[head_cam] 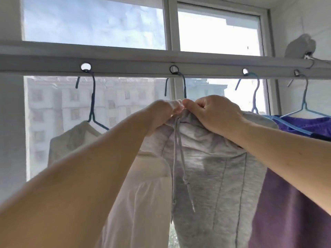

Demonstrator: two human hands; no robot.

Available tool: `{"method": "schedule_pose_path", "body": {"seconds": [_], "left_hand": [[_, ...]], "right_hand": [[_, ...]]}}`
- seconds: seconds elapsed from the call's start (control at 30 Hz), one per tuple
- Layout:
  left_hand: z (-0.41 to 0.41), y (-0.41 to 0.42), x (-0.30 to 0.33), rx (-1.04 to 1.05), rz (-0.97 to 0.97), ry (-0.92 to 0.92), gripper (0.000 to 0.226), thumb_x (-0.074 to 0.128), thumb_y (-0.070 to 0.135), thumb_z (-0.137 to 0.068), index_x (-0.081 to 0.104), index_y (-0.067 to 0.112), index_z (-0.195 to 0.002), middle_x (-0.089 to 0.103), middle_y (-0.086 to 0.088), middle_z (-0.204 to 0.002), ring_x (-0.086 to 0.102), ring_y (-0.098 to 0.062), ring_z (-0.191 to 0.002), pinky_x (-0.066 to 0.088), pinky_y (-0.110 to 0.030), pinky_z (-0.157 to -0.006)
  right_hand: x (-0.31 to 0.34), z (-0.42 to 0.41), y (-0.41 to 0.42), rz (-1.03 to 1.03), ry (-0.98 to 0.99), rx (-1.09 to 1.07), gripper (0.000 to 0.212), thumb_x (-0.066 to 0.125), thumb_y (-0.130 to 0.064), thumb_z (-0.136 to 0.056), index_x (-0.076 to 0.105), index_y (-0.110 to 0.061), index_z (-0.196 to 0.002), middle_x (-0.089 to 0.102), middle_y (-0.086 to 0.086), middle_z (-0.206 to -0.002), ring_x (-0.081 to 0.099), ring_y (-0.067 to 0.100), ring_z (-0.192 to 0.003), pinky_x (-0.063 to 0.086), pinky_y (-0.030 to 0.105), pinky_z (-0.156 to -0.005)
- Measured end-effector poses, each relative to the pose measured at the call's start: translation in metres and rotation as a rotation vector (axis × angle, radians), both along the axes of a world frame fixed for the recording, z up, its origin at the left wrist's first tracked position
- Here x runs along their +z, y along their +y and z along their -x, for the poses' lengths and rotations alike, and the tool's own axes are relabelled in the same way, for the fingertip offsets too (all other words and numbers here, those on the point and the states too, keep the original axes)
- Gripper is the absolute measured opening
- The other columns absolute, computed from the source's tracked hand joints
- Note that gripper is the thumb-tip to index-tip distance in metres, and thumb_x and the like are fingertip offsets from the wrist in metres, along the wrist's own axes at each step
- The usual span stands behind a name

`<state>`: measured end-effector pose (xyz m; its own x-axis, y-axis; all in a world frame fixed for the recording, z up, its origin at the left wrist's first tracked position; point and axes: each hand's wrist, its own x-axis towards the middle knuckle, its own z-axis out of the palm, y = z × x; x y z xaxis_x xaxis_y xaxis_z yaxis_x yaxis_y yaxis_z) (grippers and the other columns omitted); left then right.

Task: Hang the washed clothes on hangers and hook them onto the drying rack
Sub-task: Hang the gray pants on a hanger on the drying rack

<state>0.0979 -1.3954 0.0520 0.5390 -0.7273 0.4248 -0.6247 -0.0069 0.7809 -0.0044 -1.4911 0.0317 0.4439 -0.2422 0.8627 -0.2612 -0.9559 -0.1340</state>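
Drying rack: a long pale rail [136,66] with round holes was seen across the window; four hangers were hooked into it, so the space on it was nearly used.

Grey garment: a grey piece with a drawstring [206,158] was hung from the middle hanger [183,83], between a cream garment [75,138] on the left and a purple garment [293,185] on the right. Its top was bunched under both hands, just below the hook.

Risk for the garment: if the bunched waist was released unevenly, it could slide to one side and fall off the hanger. The cloth was judged to be damp and heavy, which would increase this.

Risk for the neighbours: the grey cloth was touching the purple one, so drying could be slowed.

Left hand: the left hand [164,113] was closed on the top edge of the grey garment.

Right hand: the right hand [213,111] was also clamped on this edge, its knuckles touching the left ones.

Hook: only a small part of the middle hook was passed through its hole; a strong pull downward could lift it out.

Drawstring: the loose cord [179,158] was left hanging and could be caught by the fingers.
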Motion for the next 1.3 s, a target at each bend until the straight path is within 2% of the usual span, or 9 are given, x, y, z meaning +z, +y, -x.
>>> {"method": "schedule_pose_path", "body": {"seconds": [0.1,0.23,0.37,0.43,0.57,0.8,1.0,1.13,1.3], "left_hand": [[-0.001,-0.006,0.004,-0.112,0.009,0.109,0.019,0.042,0.022,-0.086,0.056,0.010,-0.087,0.052,-0.007,-0.070,0.049,-0.016,-0.058,0.042,-0.025,-0.060],[-0.008,-0.012,0.011,-0.271,-0.189,0.215,0.030,0.044,0.028,-0.079,0.063,0.008,-0.066,0.059,-0.010,-0.065,0.056,-0.022,-0.062,0.047,-0.032,-0.073],[-0.012,-0.019,0.008,-0.324,-0.355,0.182,0.046,0.044,0.037,-0.083,0.062,0.001,-0.104,0.060,-0.024,-0.109,0.057,-0.037,-0.102,0.038,-0.046,-0.104],[-0.010,-0.022,0.006,-0.330,-0.430,0.144,0.053,0.044,0.041,-0.085,0.058,-0.001,-0.114,0.056,-0.026,-0.119,0.053,-0.039,-0.113,0.035,-0.047,-0.106],[-0.007,-0.024,0.005,-0.208,-0.497,-0.072,0.045,0.029,0.042,-0.096,0.060,0.009,-0.103,0.059,-0.013,-0.113,0.055,-0.026,-0.102,0.036,-0.042,-0.106],[-0.022,-0.009,0.015,0.174,-0.528,-0.553,0.058,0.020,0.053,-0.093,0.050,0.017,-0.127,0.043,-0.006,-0.141,0.039,-0.023,-0.128,0.024,-0.044,-0.109],[-0.041,0.023,0.020,0.340,-0.437,-0.886,0.048,0.021,0.047,-0.095,0.059,0.024,-0.113,0.050,0.000,-0.131,0.044,-0.018,-0.118,0.036,-0.038,-0.099],[-0.042,0.043,0.016,0.405,-0.468,-0.929,0.053,0.024,0.057,-0.092,0.058,0.028,-0.120,0.055,0.004,-0.130,0.047,-0.018,-0.120,0.037,-0.039,-0.100],[-0.046,0.059,0.013,0.339,-0.454,-0.960,0.033,0.043,0.048,-0.089,0.053,0.023,-0.069,0.057,0.003,-0.079,0.052,-0.018,-0.082,0.041,-0.033,-0.074]], "right_hand": [[0.002,0.004,0.002,-0.020,0.006,-0.039,0.062,0.034,-0.066,-0.085,0.051,-0.015,-0.054,0.046,-0.004,-0.046,0.048,0.012,-0.052,0.024,0.026,-0.050],[0.005,0.017,0.000,-0.009,0.017,-0.099,0.060,0.038,-0.067,-0.083,0.052,-0.015,-0.055,0.049,-0.006,-0.049,0.050,0.010,-0.056,0.028,0.025,-0.051],[0.012,0.028,0.000,-0.044,0.067,-0.095,0.048,0.043,-0.057,-0.081,0.066,-0.017,-0.070,0.060,-0.006,-0.061,0.053,0.009,-0.065,0.032,0.024,-0.056],[0.014,0.033,0.001,-0.053,0.084,-0.094,0.045,0.044,-0.054,-0.080,0.068,-0.017,-0.071,0.063,-0.005,-0.064,0.055,0.012,-0.067,0.034,0.025,-0.057],[0.015,0.038,0.000,-0.064,0.108,-0.104,0.043,0.045,-0.052,-0.078,0.060,-0.016,-0.060,0.059,-0.003,-0.060,0.055,0.015,-0.066,0.034,0.027,-0.057],[0.023,0.037,0.007,-0.156,0.204,-0.114,0.043,0.047,-0.050,-0.079,0.047,-0.018,-0.051,0.051,-0.004,-0.055,0.048,0.014,-0.059,0.031,0.028,-0.056],[0.027,0.030,0.009,-0.147,0.286,-0.260,0.038,0.041,-0.054,-0.084,0.048,-0.018,-0.074,0.051,-0.004,-0.080,0.049,0.021,-0.083,0.032,0.031,-0.072],[0.026,0.018,0.012,-0.166,0.278,-0.289,0.041,0.039,-0.051,-0.086,0.058,-0.018,-0.103,0.057,0.005,-0.100,0.048,0.023,-0.086,0.034,0.031,-0.073],[0.024,0.007,0.014,-0.208,0.272,-0.232,0.041,0.039,-0.052,-0.086,0.057,-0.017,-0.101,0.056,0.002,-0.092,0.049,0.022,-0.081,0.035,0.031,-0.068]]}}
